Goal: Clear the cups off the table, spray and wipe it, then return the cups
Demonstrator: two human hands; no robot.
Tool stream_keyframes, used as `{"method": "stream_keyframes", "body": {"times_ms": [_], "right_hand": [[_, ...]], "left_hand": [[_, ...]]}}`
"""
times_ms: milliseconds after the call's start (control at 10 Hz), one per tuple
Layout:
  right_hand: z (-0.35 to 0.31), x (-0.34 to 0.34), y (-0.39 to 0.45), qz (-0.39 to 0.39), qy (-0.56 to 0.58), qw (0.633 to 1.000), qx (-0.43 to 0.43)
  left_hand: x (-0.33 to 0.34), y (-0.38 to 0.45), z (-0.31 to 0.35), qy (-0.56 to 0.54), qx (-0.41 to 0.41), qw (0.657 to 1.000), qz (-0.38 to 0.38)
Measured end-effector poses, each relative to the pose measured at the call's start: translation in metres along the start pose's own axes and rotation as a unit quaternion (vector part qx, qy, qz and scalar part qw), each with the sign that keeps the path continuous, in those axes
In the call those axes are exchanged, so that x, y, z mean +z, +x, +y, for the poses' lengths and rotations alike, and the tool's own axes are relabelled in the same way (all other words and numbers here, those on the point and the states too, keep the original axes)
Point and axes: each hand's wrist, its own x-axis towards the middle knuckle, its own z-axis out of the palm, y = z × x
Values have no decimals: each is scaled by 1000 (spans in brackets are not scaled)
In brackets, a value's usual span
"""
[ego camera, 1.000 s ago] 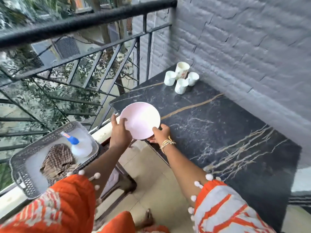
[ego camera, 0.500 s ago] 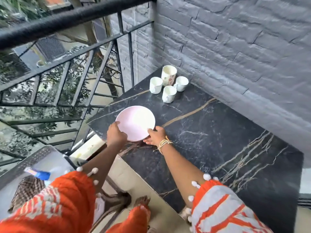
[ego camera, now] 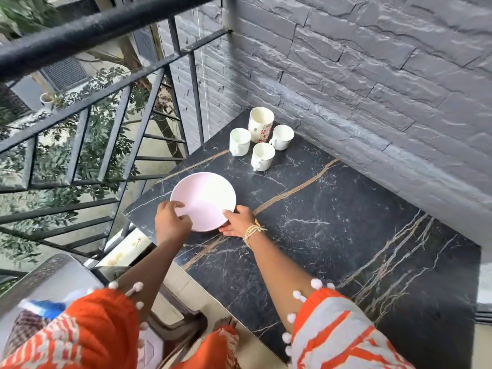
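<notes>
A pale pink plate [ego camera: 203,197] sits at the near left corner of the black marble table [ego camera: 332,227]. My left hand [ego camera: 171,222] grips its near left rim and my right hand [ego camera: 237,221] holds its near right rim. At the table's far corner stand three small white cups [ego camera: 262,155] and, behind them, a taller white mug with red flowers [ego camera: 261,125]. A blue-capped spray bottle [ego camera: 44,307] and a checked cloth [ego camera: 24,331] lie in a grey tray [ego camera: 53,278] at lower left, partly hidden by my sleeve.
A black metal railing [ego camera: 101,25] runs along the left, right beside the table's left edge. A grey stone-brick wall [ego camera: 372,75] borders the table's far and right sides. A dark stool [ego camera: 170,315] stands under the tray beside my legs.
Both hands have carried the pink plate from in front of the table's edge onto the table's near left corner. The view has swung right, away from the tray.
</notes>
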Motion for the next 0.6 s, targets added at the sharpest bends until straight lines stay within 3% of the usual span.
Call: {"method": "stream_keyframes", "body": {"times_ms": [400,600], "right_hand": [[-1,-12,-14,-32,-23,998,57],[19,-13,-26,-12,-4,998,54]], "left_hand": [[-10,-5,-9,65,25,995,-73],[-7,-26,-12,198,125,972,-1]]}}
